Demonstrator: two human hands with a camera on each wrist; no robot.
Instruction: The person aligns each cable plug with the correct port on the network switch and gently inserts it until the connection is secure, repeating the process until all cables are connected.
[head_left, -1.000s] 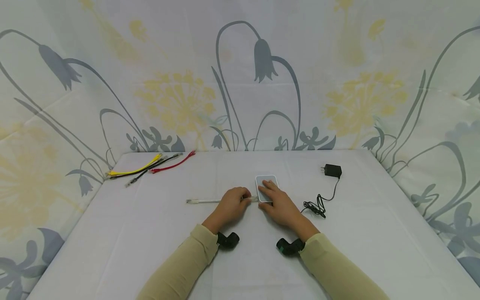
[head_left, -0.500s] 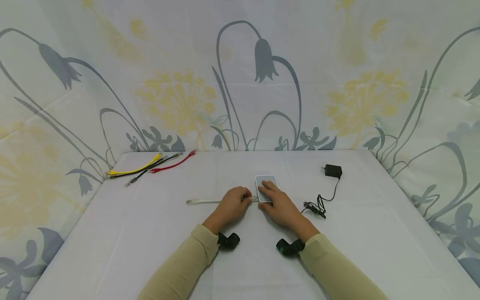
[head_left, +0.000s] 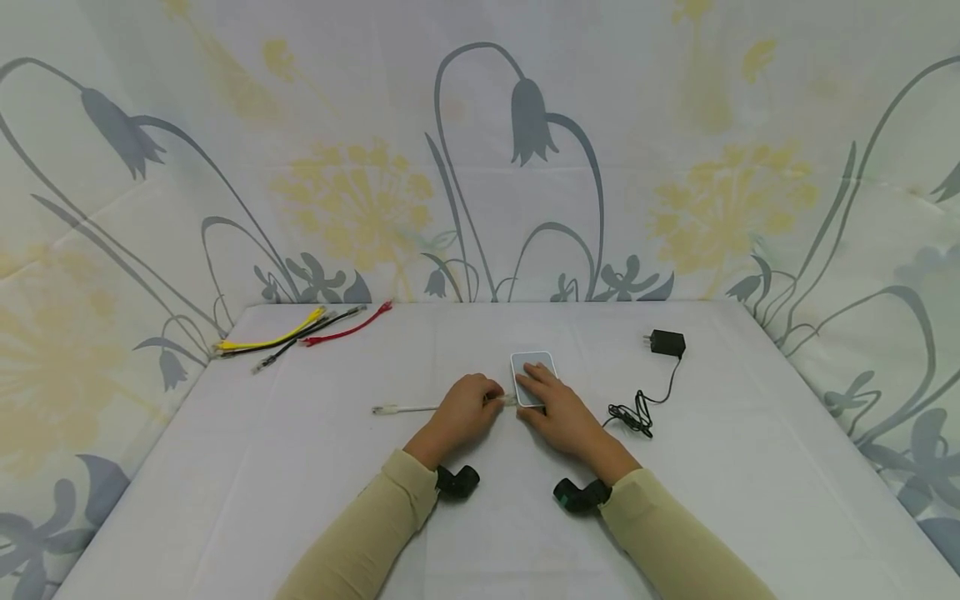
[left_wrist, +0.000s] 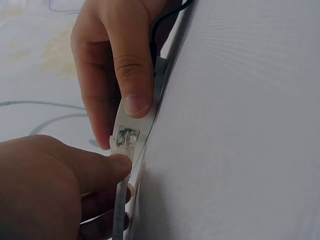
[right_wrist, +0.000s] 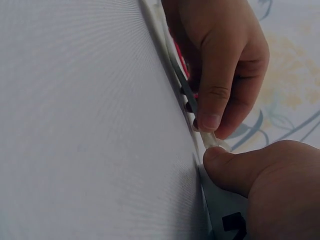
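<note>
My left hand (head_left: 467, 408) pinches a white flat network cable (head_left: 416, 409) near its clear plug (left_wrist: 126, 149), between thumb and fingers. That plug is right at the network port (left_wrist: 128, 135) in the side of a small white router-like box (left_wrist: 144, 126) with a grey top. My right hand (head_left: 562, 412) holds the box, thumb on the port side and fingers over the top. The box lies on the table in the head view. The cable's other plug (head_left: 385, 410) points left. Part of the cable is hidden under my left hand.
A black power adapter (head_left: 667, 342) lies at the right, its bundled cord (head_left: 636, 417) running toward the box. At the back left lie a yellow cable (head_left: 273, 340), black cables (head_left: 283, 352) and a red cable (head_left: 347, 329). A patterned cloth (head_left: 480, 167) hangs behind the white table (head_left: 480, 558).
The free left end of the white cable has dipped slightly toward me, and the cable looks thinner, as if turned. Both hands and the box stay in nearly the same place.
</note>
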